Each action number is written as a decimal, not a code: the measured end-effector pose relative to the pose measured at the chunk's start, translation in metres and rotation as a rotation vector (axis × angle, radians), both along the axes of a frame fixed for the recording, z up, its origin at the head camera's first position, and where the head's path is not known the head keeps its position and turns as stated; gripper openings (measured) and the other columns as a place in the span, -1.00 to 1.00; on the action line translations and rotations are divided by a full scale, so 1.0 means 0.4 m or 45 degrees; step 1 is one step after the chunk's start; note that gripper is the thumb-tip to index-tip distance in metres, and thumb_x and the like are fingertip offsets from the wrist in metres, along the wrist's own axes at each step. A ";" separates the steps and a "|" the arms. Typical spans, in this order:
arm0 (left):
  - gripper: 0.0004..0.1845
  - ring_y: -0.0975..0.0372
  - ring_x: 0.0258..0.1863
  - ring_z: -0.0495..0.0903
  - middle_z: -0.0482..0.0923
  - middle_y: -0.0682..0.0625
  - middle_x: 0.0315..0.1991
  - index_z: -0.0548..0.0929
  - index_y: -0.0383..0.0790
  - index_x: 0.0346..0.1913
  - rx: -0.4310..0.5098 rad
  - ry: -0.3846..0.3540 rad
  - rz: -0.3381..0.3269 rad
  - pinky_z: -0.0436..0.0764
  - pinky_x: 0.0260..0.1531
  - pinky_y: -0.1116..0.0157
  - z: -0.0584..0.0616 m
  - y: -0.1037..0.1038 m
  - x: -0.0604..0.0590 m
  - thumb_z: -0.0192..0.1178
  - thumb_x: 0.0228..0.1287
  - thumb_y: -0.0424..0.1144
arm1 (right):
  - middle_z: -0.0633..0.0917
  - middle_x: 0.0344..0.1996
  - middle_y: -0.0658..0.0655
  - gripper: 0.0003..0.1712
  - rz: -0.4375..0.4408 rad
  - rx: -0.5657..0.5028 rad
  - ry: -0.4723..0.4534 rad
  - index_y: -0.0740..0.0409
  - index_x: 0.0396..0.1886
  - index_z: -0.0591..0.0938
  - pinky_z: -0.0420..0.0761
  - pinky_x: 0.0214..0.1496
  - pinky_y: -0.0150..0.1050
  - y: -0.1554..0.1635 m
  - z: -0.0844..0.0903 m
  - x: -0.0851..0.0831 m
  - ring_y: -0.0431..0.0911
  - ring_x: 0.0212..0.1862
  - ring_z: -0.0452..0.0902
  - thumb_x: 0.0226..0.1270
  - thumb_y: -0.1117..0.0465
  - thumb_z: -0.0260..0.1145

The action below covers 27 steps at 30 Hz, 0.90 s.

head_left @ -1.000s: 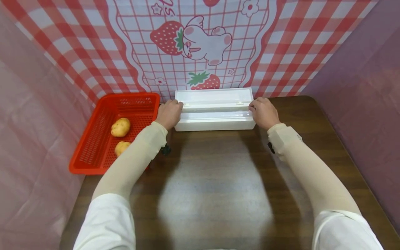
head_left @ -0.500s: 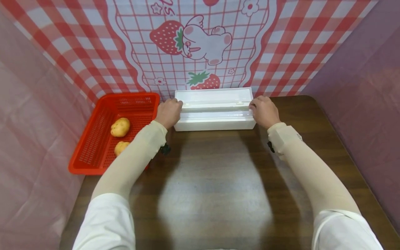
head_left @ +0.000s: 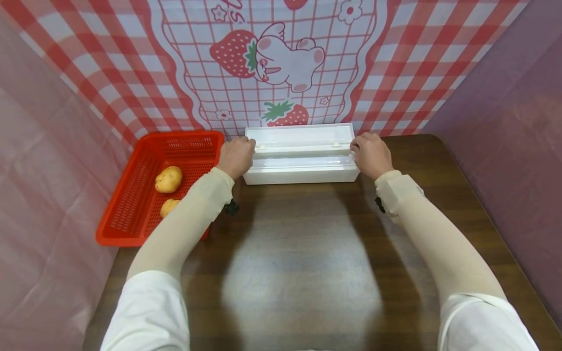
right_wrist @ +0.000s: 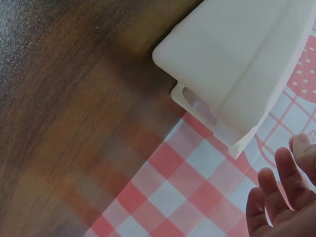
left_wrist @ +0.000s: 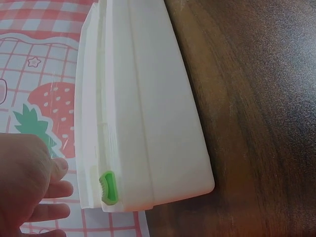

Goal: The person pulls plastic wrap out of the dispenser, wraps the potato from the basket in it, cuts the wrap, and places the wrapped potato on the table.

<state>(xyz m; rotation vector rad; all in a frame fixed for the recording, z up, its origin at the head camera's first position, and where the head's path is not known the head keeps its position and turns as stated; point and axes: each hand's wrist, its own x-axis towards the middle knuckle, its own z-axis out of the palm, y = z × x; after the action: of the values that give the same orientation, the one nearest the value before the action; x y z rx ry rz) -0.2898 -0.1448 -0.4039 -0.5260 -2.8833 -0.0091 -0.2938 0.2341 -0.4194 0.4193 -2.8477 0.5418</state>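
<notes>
Two hands bracket the white box (head_left: 301, 155) at the table's (head_left: 303, 273) back edge: left hand (head_left: 236, 157) at its left end, right hand (head_left: 371, 155) at its right; whether either actually grips, I cannot tell

- The left forearm is hiding part of the nearer potato (head_left: 169, 207) in the red basket (head_left: 131, 229).
- In the head view, the fingertips of the left hand (head_left: 236, 157) and right hand (head_left: 371, 156) are disappearing behind the white box (head_left: 301, 168); the grip is staying unclear.
- The wrist views are cutting off both hands and the box's far ends.
- The tabletop (head_left: 303, 263) is running off the bottom edge.
</notes>
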 end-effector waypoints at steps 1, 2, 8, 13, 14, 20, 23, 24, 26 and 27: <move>-0.88 -0.10 -0.28 0.61 0.64 -0.19 -0.27 0.65 -0.29 -0.19 0.001 0.004 0.000 0.64 -0.36 -0.06 0.001 0.000 0.000 0.20 0.37 -0.29 | 0.65 -0.13 0.31 -0.81 -0.002 0.004 0.001 0.33 -0.10 0.68 0.52 0.12 0.16 0.000 0.001 0.000 0.21 -0.03 0.48 0.48 0.29 0.22; -0.88 -0.10 -0.28 0.61 0.64 -0.19 -0.28 0.65 -0.29 -0.20 0.000 0.008 0.000 0.64 -0.36 -0.06 0.002 0.000 0.000 0.20 0.37 -0.29 | 0.65 -0.13 0.31 -0.81 -0.003 0.007 0.001 0.33 -0.11 0.68 0.52 0.13 0.16 0.000 0.003 0.000 0.21 -0.03 0.48 0.48 0.30 0.22; -0.90 -0.12 -0.29 0.62 0.64 -0.20 -0.29 0.65 -0.30 -0.23 0.013 0.035 -0.016 0.62 -0.39 -0.08 0.006 -0.003 -0.001 0.21 0.35 -0.30 | 0.64 -0.12 0.31 -0.80 -0.015 0.014 -0.013 0.33 -0.10 0.69 0.52 0.15 0.16 -0.003 0.014 0.001 0.20 -0.02 0.47 0.47 0.28 0.23; -0.90 -0.12 -0.30 0.62 0.64 -0.20 -0.29 0.65 -0.30 -0.24 0.027 0.045 -0.031 0.62 -0.41 -0.08 0.010 -0.005 0.000 0.21 0.35 -0.31 | 0.64 -0.14 0.30 -0.79 -0.022 0.025 -0.017 0.33 -0.09 0.69 0.54 0.12 0.15 -0.003 0.020 0.000 0.20 -0.04 0.47 0.49 0.27 0.23; -0.90 -0.12 -0.29 0.61 0.64 -0.20 -0.29 0.65 -0.30 -0.24 0.030 0.047 -0.032 0.62 -0.41 -0.08 0.011 -0.006 0.000 0.20 0.35 -0.30 | 0.64 -0.15 0.30 -0.79 -0.023 0.025 -0.016 0.33 -0.09 0.69 0.54 0.12 0.14 -0.003 0.021 0.000 0.20 -0.04 0.47 0.49 0.27 0.23; -0.89 -0.12 -0.30 0.60 0.64 -0.20 -0.29 0.65 -0.30 -0.22 0.019 0.052 -0.037 0.62 -0.41 -0.08 0.017 -0.008 0.005 0.20 0.36 -0.30 | 0.64 -0.15 0.29 -0.80 -0.028 0.023 -0.024 0.32 -0.08 0.68 0.54 0.12 0.14 -0.001 0.027 0.001 0.20 -0.05 0.48 0.49 0.27 0.22; -0.89 -0.12 -0.29 0.61 0.64 -0.20 -0.28 0.65 -0.30 -0.21 0.013 0.046 -0.041 0.62 -0.40 -0.07 0.021 -0.008 0.009 0.20 0.36 -0.30 | 0.64 -0.16 0.30 -0.80 -0.025 0.016 -0.015 0.32 -0.10 0.69 0.54 0.11 0.15 -0.001 0.031 0.003 0.20 -0.05 0.48 0.48 0.29 0.23; -0.89 -0.11 -0.29 0.61 0.63 -0.20 -0.28 0.65 -0.30 -0.21 0.012 0.044 -0.042 0.62 -0.40 -0.06 0.022 -0.008 0.010 0.20 0.36 -0.30 | 0.64 -0.16 0.30 -0.81 -0.023 0.014 -0.009 0.33 -0.10 0.69 0.54 0.11 0.14 -0.002 0.032 0.004 0.20 -0.05 0.48 0.47 0.29 0.23; -0.90 -0.11 -0.29 0.61 0.63 -0.19 -0.29 0.65 -0.29 -0.21 0.012 0.041 -0.043 0.62 -0.40 -0.06 0.025 -0.008 0.011 0.20 0.36 -0.30 | 0.65 -0.16 0.30 -0.81 -0.019 0.014 0.000 0.33 -0.11 0.69 0.53 0.11 0.14 -0.002 0.035 0.004 0.20 -0.05 0.48 0.47 0.29 0.23; -0.90 -0.11 -0.29 0.61 0.63 -0.19 -0.29 0.65 -0.29 -0.22 0.013 0.042 -0.044 0.62 -0.40 -0.05 0.026 -0.009 0.012 0.20 0.35 -0.30 | 0.65 -0.16 0.30 -0.81 -0.015 0.016 0.002 0.33 -0.10 0.69 0.53 0.11 0.15 -0.003 0.037 0.004 0.21 -0.05 0.48 0.47 0.30 0.23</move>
<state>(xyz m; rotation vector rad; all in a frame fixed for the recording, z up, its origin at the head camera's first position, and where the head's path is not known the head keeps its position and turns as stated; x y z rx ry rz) -0.2851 -0.1483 -0.3935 -0.5684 -2.8405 -0.0208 -0.2921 0.2329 -0.4047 0.4043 -2.8517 0.5213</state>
